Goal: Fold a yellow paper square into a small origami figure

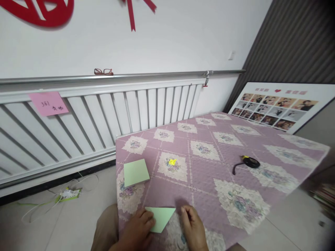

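A folded sheet of light green paper lies at the front edge of the table, one corner pointing right. My left hand grips its left side, fingers bent over the edge. Just right of the paper's pointed corner, apart from it, is my right hand; its fingers are curled closed and nothing shows in them. A square stack of light green paper sits farther back on the left. Beyond my hands is a small yellow folded paper piece.
A purple flowered cloth covers the table. On its right lies a black tape measure with a strap. A photo board leans at the back right. Behind stands a white radiator; glasses rest on the pipe. Cables lie on the floor.
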`<state>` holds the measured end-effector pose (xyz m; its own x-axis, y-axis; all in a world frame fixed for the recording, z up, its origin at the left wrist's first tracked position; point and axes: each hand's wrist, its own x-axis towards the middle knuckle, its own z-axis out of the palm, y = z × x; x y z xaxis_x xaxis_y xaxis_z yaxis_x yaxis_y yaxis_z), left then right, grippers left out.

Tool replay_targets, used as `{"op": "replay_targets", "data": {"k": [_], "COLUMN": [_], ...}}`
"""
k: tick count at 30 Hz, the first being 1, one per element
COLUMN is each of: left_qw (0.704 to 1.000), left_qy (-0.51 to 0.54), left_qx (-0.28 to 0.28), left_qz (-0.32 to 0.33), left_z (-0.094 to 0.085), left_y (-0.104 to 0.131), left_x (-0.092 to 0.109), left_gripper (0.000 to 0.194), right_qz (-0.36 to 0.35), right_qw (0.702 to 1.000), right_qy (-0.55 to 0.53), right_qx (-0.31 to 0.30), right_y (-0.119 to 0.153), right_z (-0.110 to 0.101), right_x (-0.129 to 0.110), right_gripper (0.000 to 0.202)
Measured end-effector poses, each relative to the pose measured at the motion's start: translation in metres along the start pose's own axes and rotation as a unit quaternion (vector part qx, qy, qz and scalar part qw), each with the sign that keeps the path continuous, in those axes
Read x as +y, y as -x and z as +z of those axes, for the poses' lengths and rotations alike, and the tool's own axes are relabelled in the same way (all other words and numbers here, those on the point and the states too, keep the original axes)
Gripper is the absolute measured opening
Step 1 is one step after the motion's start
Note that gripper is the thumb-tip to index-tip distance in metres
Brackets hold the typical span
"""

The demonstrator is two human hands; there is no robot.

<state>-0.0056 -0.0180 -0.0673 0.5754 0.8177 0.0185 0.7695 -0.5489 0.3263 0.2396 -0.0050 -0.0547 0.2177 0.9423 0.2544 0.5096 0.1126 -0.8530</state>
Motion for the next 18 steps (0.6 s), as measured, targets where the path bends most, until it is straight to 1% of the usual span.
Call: {"op": "replay_targets", "data": {"k": [3, 6, 8, 10, 12, 16, 18], "left_qw": [1.000, 0.997, 0.995, 0.994, 0.995, 0.996, 0.996], "left_qy": [-0.027, -0.074, -0.095, -0.105, -0.097, -0.092, -0.092], "left_qx": [0.006, -0.022, -0.021, -0.012, -0.011, 0.002, 0.007], "left_qz": [0.011, 0.028, 0.035, 0.040, 0.030, 0.009, 0.004], "left_z": [-0.008, -0.022, -0.032, -0.038, -0.040, -0.037, -0.035], "left_y": [-0.004, -0.006, -0.007, -0.007, -0.007, -0.007, -0.008], "left_x": [0.004, 0.010, 0.015, 0.018, 0.021, 0.027, 0.032], "left_gripper": [0.028, 0.020, 0.013, 0.011, 0.014, 0.017, 0.015], "right_qz": [-0.020, -0.024, -0.025, -0.037, -0.060, -0.132, -0.164], "right_qw": [1.000, 1.000, 1.000, 0.999, 0.997, 0.984, 0.974], "right_qy": [0.002, 0.002, 0.002, 0.008, 0.020, 0.058, 0.087], "right_qx": [0.011, 0.016, 0.006, -0.015, -0.042, -0.107, -0.129], "right_y": [-0.001, -0.001, 0.003, 0.010, 0.020, 0.039, 0.045], "right_z": [0.000, 0.001, 0.004, 0.008, 0.013, 0.020, 0.022], "right_x": [-0.004, -0.008, -0.011, -0.014, -0.020, -0.035, -0.039], "right_gripper": [0.033, 0.034, 0.034, 0.031, 0.025, 0.012, 0.016]}}
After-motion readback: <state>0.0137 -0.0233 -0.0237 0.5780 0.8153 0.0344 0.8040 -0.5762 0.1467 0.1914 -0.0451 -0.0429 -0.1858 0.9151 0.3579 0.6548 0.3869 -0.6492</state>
